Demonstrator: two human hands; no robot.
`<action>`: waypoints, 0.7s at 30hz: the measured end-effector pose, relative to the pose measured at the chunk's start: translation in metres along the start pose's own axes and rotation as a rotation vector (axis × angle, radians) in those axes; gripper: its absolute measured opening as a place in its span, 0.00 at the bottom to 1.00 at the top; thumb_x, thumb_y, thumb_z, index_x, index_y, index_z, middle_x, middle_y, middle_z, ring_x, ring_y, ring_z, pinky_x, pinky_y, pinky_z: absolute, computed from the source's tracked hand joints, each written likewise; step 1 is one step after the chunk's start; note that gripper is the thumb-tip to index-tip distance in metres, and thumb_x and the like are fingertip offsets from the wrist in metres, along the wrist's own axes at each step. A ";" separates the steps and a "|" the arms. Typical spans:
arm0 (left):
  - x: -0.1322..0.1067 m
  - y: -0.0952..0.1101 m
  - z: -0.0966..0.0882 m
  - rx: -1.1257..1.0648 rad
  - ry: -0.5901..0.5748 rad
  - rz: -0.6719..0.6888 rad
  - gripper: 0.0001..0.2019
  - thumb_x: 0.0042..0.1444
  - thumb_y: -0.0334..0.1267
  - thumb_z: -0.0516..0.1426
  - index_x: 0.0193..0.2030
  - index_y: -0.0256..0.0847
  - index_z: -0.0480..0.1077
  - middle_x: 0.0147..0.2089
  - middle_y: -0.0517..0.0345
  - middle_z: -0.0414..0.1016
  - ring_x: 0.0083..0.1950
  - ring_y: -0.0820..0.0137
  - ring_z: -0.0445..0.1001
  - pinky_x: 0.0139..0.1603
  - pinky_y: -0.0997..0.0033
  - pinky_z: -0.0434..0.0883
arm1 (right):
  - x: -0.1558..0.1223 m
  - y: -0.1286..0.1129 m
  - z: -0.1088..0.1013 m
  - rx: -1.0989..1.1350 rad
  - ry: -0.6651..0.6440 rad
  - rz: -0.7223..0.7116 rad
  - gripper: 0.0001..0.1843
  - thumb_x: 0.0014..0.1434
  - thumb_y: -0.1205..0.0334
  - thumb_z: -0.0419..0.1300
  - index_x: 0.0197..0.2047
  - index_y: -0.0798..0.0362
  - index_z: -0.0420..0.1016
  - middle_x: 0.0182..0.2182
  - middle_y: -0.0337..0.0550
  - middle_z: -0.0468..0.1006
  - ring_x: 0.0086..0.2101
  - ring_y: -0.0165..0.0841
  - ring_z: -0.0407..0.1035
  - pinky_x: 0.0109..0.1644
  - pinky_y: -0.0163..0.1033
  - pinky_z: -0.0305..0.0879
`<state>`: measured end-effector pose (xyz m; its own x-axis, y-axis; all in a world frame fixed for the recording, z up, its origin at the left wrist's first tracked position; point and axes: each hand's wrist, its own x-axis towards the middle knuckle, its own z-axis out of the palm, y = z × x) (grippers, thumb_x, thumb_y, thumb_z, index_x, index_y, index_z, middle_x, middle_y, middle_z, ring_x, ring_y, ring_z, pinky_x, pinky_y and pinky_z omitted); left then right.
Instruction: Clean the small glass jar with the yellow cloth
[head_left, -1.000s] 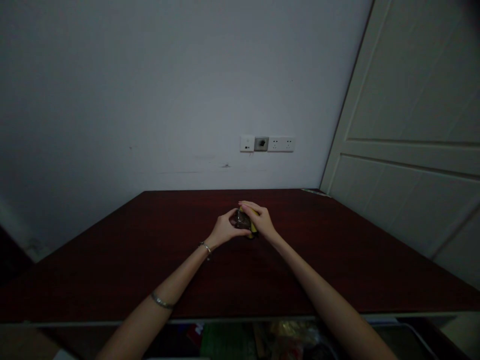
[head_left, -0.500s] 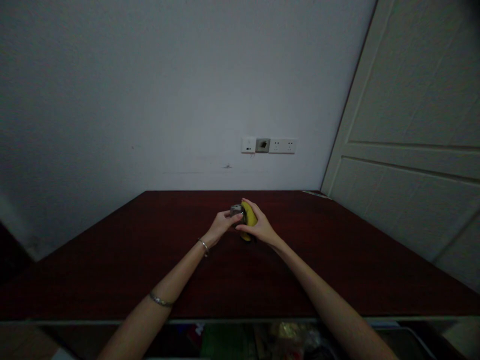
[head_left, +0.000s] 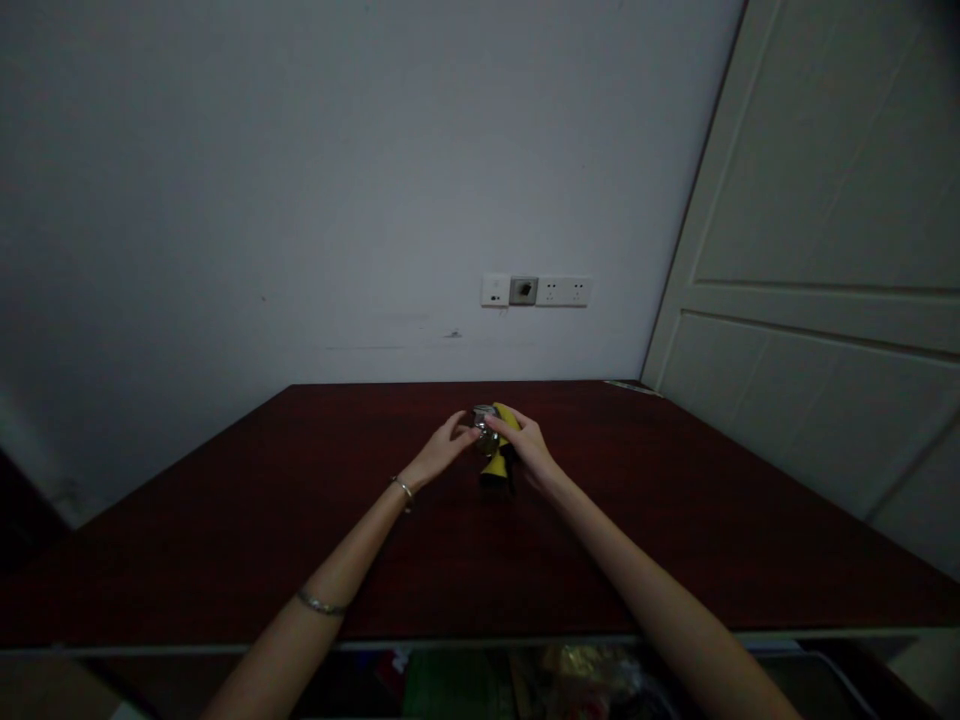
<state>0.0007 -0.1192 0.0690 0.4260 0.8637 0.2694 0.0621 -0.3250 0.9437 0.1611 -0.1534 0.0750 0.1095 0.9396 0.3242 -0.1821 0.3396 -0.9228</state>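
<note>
A yellow-and-black object (head_left: 495, 468) with a shiny, rounded silver end stands out above the middle of the dark red tabletop. It resembles a hand-held flashlight, but dim light keeps its exact kind unclear. My right hand (head_left: 529, 447) is wrapped round its yellow body from the right, thumb across the front near the silver part. On the other side, my left hand (head_left: 444, 448) has its fingers and thumb apart, close to the silver end; the thumb tip seems to touch it. A black flared foot shows at the bottom of the yellow body.
The dark red table (head_left: 315, 530) reaches back to a pale wall with a row of sockets (head_left: 535, 291). A white panelled door (head_left: 817, 330) borders the right side. Below the front edge, an open space holds a green item (head_left: 457, 685) and crumpled clear plastic (head_left: 592, 675).
My left hand has loosened from the silver end and its fingers have spread. My right hand has turned the yellow object, so the silver end and the black foot now show more.
</note>
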 end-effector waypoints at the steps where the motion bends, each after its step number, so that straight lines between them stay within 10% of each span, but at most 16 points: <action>1: -0.001 0.000 0.003 -0.002 -0.001 0.052 0.33 0.46 0.48 0.60 0.57 0.37 0.58 0.50 0.45 0.70 0.46 0.65 0.72 0.46 0.68 0.69 | 0.000 0.000 0.001 -0.003 -0.008 0.016 0.27 0.42 0.53 0.66 0.45 0.56 0.71 0.39 0.48 0.78 0.36 0.37 0.73 0.39 0.40 0.69; 13: -0.006 -0.006 0.011 0.199 0.113 0.198 0.38 0.33 0.40 0.67 0.53 0.35 0.60 0.48 0.46 0.71 0.48 0.61 0.71 0.50 0.61 0.68 | 0.003 0.005 -0.005 -0.365 -0.125 -0.169 0.27 0.48 0.48 0.60 0.50 0.53 0.69 0.45 0.47 0.75 0.45 0.38 0.70 0.52 0.45 0.63; 21: -0.013 0.007 0.014 0.245 0.017 0.272 0.43 0.31 0.40 0.68 0.56 0.37 0.57 0.53 0.45 0.68 0.52 0.60 0.69 0.54 0.59 0.65 | 0.000 -0.004 -0.003 -0.185 -0.099 -0.308 0.23 0.57 0.48 0.51 0.49 0.52 0.72 0.50 0.47 0.72 0.51 0.39 0.65 0.57 0.47 0.58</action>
<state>0.0077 -0.1384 0.0698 0.4421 0.7385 0.5091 0.1640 -0.6245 0.7636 0.1644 -0.1548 0.0786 0.0352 0.7973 0.6026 0.0250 0.6021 -0.7980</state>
